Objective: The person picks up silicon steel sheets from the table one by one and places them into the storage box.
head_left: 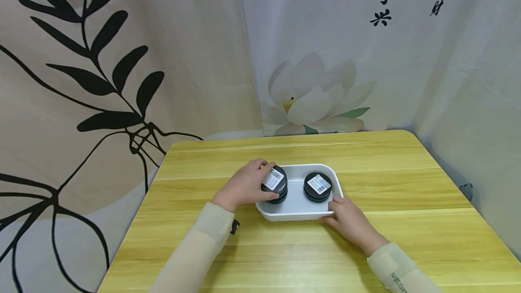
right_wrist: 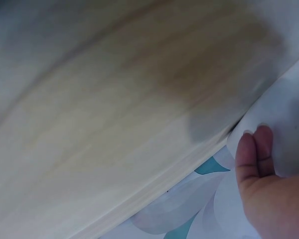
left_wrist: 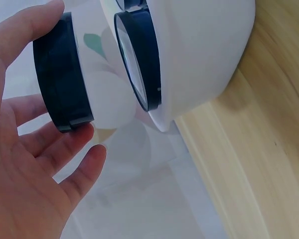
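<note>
My left hand (head_left: 247, 185) pinches a round black jar (head_left: 273, 181) with a white barcode label on top, at the left end of a white tray (head_left: 294, 216). In the left wrist view the held jar (left_wrist: 64, 72) is tilted, apart from another black round piece (left_wrist: 144, 59) at the tray's edge. A second labelled black jar (head_left: 318, 187) sits in the tray's right half. My right hand (head_left: 353, 221) grips the tray's front right corner, fingers over the rim. In the right wrist view, fingers (right_wrist: 254, 154) lie against the white wall; the rest is cut off.
The tray stands on a yellow wood-grain table (head_left: 285, 257), towards its far edge. Behind the table hangs a pale curtain (head_left: 195, 58) with black leaves, a lotus and black characters. A small black object (head_left: 234, 226) shows by the left sleeve.
</note>
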`<action>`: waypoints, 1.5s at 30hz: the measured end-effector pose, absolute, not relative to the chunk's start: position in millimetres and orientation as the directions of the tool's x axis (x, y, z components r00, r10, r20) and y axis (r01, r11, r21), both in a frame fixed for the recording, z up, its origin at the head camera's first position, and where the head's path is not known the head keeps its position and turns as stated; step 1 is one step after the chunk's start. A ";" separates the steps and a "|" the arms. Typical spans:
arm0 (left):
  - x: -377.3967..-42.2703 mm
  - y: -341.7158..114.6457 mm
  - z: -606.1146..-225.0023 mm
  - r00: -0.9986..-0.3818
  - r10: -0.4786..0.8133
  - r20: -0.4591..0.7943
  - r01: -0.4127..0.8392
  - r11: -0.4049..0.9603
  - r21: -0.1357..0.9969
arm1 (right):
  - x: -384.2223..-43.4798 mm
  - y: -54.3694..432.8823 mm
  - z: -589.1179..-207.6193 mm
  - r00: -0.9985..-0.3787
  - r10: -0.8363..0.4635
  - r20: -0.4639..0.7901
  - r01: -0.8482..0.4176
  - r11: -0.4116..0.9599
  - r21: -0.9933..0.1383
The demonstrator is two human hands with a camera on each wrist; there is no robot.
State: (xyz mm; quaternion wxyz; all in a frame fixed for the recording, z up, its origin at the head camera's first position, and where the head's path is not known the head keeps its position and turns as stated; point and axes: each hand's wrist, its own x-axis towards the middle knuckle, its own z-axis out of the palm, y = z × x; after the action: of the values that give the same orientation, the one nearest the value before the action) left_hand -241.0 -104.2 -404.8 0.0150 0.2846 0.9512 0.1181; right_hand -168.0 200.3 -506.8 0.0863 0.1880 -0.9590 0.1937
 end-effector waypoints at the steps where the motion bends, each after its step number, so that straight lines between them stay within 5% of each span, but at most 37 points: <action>1: -241.2 -102.7 -404.4 -0.838 0.544 0.034 0.536 0.812 0.233 | -168.0 200.4 -506.9 -0.914 -0.328 0.240 -0.395 0.854 -0.338; 45: -262.8 -60.0 -400.3 -0.805 0.592 -0.038 0.560 0.779 0.281 | -169.1 200.2 -508.6 -0.930 -0.308 0.201 -0.362 0.863 -0.352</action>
State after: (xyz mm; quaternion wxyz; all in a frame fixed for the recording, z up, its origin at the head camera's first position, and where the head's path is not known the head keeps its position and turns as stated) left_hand -262.8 -60.0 -400.3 0.0622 0.3062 0.9411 0.1292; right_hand -169.1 200.2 -508.6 0.0693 0.1740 -0.9627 0.1953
